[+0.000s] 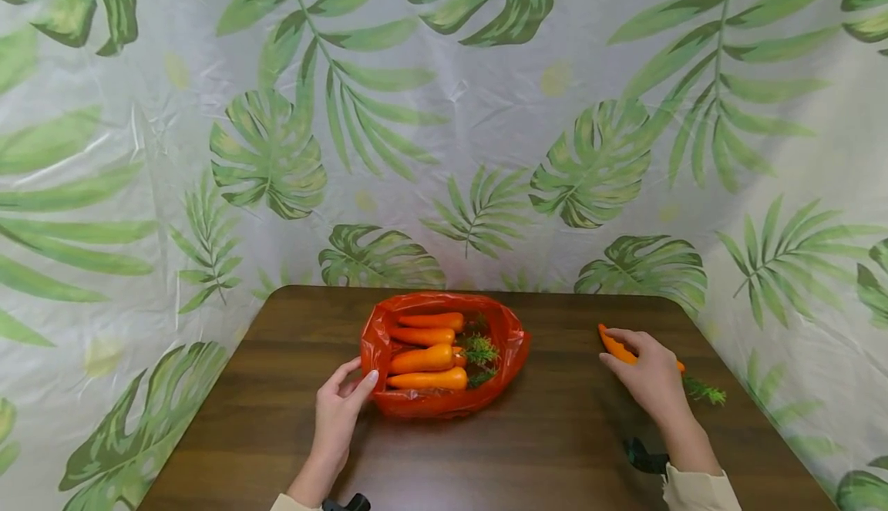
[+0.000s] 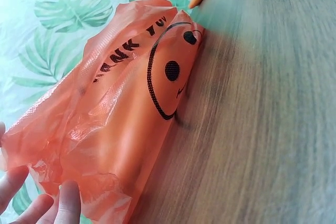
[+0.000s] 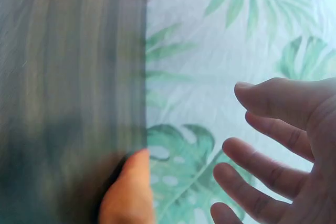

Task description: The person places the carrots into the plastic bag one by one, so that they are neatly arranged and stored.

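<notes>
A red plastic bag [image 1: 451, 405] lies on the table with its mouth spread, several orange carrots [image 1: 422, 358] with green tops inside. My left hand [image 1: 338, 411] holds the bag's left edge, thumb on the near side. In the left wrist view, its fingers [image 2: 69, 203] are against the crumpled film of the bag [image 2: 113, 103], which bears black lettering and a printed face. At the right, a single carrot [image 1: 617, 347] lies on the table, partly hidden under my right hand [image 1: 652, 376]. The right wrist view shows that hand [image 3: 283, 156] with fingers spread, apart from the carrot [image 3: 131, 195].
The brown wooden table [image 1: 555, 449] has its far edge against a leaf-patterned curtain [image 1: 486, 187]. A black strap [image 1: 645, 457] is on my right wrist, and another [image 1: 347, 503] on my left.
</notes>
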A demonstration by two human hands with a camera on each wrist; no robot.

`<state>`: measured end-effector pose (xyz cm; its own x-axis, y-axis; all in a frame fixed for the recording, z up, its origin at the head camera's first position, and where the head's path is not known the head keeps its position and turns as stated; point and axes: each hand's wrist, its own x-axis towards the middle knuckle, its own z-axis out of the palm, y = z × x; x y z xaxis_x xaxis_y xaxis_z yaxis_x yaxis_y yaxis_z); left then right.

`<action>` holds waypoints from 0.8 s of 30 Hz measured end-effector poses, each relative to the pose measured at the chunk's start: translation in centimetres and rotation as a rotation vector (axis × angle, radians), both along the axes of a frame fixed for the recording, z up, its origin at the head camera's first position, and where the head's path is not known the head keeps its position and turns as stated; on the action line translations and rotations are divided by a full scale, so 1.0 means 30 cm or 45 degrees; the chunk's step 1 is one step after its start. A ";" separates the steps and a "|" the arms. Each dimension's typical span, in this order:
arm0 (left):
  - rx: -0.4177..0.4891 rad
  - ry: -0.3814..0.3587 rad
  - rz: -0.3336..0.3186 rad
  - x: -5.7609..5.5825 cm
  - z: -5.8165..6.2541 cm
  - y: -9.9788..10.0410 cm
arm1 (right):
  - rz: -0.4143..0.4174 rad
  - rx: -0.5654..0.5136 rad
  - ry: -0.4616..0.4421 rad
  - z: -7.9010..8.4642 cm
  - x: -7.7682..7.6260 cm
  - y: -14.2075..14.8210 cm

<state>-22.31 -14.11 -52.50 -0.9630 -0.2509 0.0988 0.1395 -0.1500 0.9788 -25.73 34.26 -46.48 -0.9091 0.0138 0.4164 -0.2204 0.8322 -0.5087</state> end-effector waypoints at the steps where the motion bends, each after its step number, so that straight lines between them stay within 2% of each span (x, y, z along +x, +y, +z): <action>1: 0.004 -0.005 0.002 0.001 -0.002 0.001 | -0.017 0.001 -0.009 -0.009 0.003 0.010; 9: 0.041 0.001 0.003 0.008 -0.009 0.009 | -0.120 0.008 -0.068 -0.057 0.015 0.074; 13: 0.045 0.025 -0.011 0.009 -0.006 0.008 | -0.132 -0.001 -0.070 -0.070 0.013 0.095; 24: 0.039 0.008 -0.011 0.002 0.004 0.005 | -0.158 0.018 -0.119 -0.118 -0.001 0.125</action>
